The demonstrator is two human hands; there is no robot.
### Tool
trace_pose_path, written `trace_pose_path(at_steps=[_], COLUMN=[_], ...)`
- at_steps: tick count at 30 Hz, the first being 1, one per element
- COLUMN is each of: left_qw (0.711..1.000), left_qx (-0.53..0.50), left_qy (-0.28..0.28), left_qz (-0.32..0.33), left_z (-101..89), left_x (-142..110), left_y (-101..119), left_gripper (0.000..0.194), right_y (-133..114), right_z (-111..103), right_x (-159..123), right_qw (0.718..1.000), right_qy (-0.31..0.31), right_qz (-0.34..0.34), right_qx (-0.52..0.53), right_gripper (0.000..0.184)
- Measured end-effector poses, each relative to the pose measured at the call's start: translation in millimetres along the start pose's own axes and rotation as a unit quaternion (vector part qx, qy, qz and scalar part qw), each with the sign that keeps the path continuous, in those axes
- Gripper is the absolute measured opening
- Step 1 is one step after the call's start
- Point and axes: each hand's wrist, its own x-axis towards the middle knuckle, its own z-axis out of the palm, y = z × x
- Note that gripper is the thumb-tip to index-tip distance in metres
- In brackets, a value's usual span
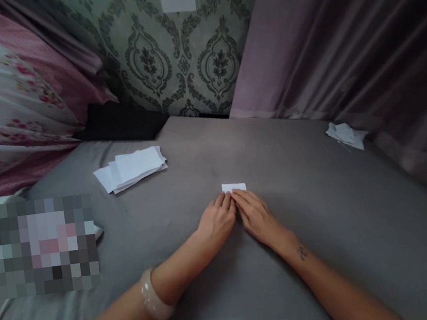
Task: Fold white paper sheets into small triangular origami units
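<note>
A small folded white paper [234,187] lies flat on the grey cloth-covered surface [301,211]. My left hand [217,220] and my right hand [257,217] rest side by side just in front of it, fingertips pressing on its near edge. Most of the paper's near part is hidden under my fingers. A pale bangle sits on my left wrist.
A loose stack of white paper sheets [131,168] lies at the back left. Crumpled or folded white paper [346,135] sits at the far right near the mauve curtain [338,35]. Floral fabric [4,102] hangs on the left; patterned wallpaper stands behind.
</note>
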Motion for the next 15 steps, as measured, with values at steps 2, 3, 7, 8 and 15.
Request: trace_pose_path(at_steps=[2, 3, 7, 8, 15], left_qw=[1.0, 1.0, 1.0, 0.999, 0.933], left_qx=[-0.003, -0.004, -0.021, -0.037, -0.27], left_qy=[0.006, 0.004, -0.008, 0.001, 0.112], left_qz=[-0.009, -0.01, -0.012, -0.022, -0.211], left_z=[-0.9, -2.7, -11.5, -12.2, -4.0], left_x=[-6.9, -9.5, -12.8, -11.8, 7.6], left_y=[3.2, 3.7, -1.9, -5.0, -32.3], left_gripper=[0.038, 0.038, 0.027, 0.024, 0.014], right_y=[-5.4, -6.9, -4.6, -2.4, 15.1], right_z=[-2.4, -3.8, -9.7, -11.1, -11.4], right_x=[-5.7, -8.0, -10.8, -9.6, 10.7], right_qw=[1.0, 1.0, 0.997, 0.996, 0.993], right_qy=[-0.01, -0.008, 0.014, 0.014, 0.032], right_qz=[0.001, 0.006, 0.043, 0.05, 0.092], right_qx=[-0.016, -0.026, -0.064, -0.072, -0.06], right_gripper=[0.043, 0.044, 0.04, 0.038, 0.019])
